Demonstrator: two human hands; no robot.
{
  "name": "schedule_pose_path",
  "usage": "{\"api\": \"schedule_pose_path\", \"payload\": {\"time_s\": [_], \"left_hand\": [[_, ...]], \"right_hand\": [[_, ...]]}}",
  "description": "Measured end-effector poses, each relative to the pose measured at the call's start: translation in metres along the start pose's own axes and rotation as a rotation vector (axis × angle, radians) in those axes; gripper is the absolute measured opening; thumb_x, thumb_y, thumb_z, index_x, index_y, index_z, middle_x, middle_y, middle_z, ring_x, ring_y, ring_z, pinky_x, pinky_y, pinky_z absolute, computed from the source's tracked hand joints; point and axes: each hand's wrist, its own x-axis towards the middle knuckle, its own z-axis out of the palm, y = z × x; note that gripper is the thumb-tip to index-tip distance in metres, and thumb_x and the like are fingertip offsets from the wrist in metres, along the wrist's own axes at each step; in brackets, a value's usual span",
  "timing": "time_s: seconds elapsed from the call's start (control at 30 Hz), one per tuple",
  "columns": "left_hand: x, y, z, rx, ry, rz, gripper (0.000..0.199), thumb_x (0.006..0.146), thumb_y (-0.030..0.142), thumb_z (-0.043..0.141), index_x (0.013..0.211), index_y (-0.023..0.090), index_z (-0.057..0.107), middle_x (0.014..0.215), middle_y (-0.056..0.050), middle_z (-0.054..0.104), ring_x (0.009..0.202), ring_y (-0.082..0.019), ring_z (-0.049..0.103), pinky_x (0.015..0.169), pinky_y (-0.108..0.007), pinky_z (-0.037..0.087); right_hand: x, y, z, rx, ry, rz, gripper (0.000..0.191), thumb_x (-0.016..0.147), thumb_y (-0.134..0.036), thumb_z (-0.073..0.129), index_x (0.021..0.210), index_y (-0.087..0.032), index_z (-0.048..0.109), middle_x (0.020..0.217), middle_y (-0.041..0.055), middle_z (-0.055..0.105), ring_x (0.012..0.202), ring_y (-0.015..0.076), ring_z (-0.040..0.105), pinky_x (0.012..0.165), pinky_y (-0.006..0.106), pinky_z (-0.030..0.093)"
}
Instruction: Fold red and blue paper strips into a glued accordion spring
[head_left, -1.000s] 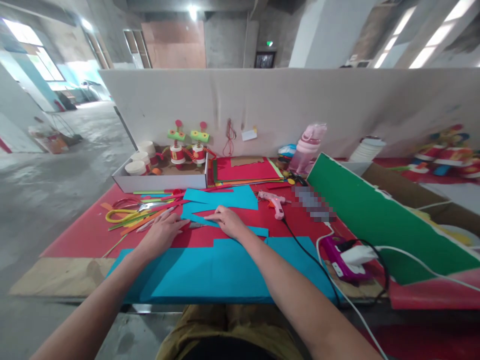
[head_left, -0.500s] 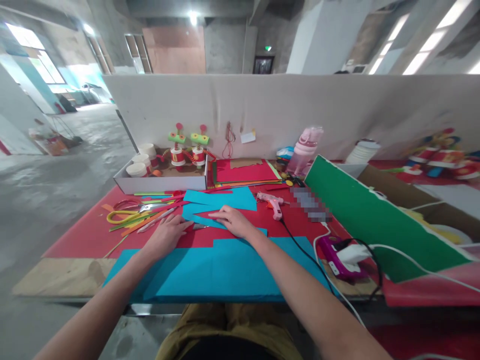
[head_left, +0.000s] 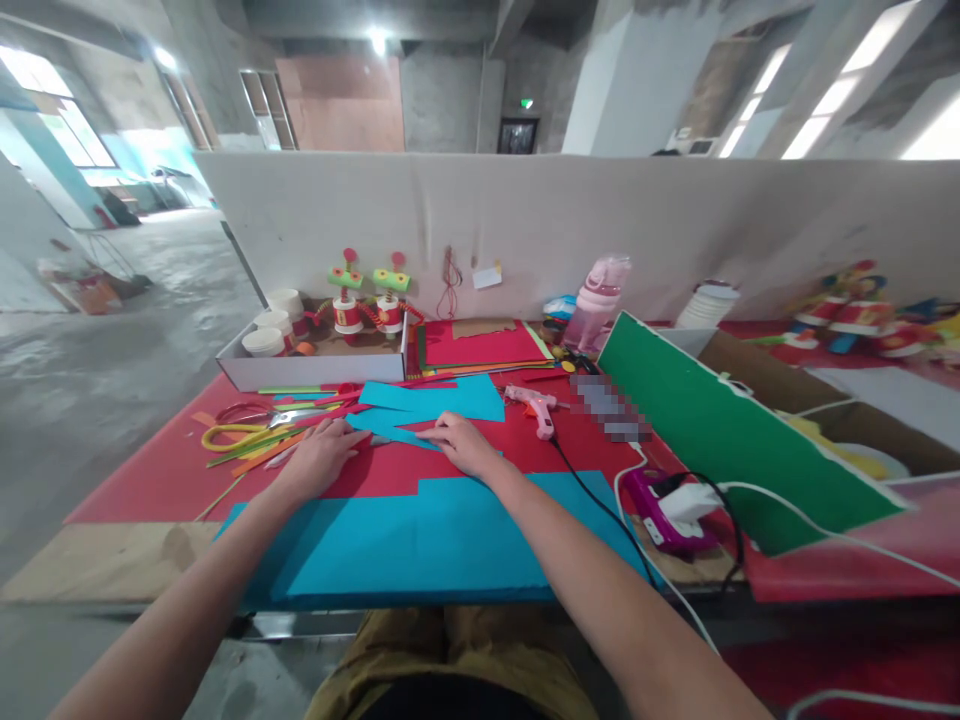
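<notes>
1. From where I stand, the narrow blue strip [head_left: 399, 434] lies on the desk [head_left: 135, 485], beyond the big blue sheet [head_left: 390, 550], between the two hands.
2. Its long axis runs crosswise, the left end farther from the person.
3. The right hand [head_left: 459, 442] is nearer, fingertips on the strip; whether its grip pinches, I can't tell.
4. The left hand [head_left: 319, 458] rests just beside the left end, fingers loosely bent; I can't tell if that grip holds anything.

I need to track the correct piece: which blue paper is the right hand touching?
The narrow blue strip is touched by the right hand. It is slimmer than the wide blue piece behind it and the broad blue paper nearest you.
</notes>
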Motion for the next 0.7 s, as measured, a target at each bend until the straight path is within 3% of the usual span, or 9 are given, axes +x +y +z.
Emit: {"api": "schedule_pose_path", "payload": {"time_s": [0.7], "left_hand": [[0.008,0.0026,0.0034,-0.098,-0.01,0.116,0.038,0.093,0.027,0.036,0.121,0.023,0.062,0.104,-0.01,0.058,0.098,-0.023,0.051,0.089,-0.038,0.041]], "right_hand": [[0.0012,0.0033,0.0029,-0.039,-0.007,0.034,0.031,0.092,-0.016,0.049,0.115,-0.027,0.066,0.089,0.0045,0.05,0.083,0.0151,0.048,0.074,0.026,0.04]]}}
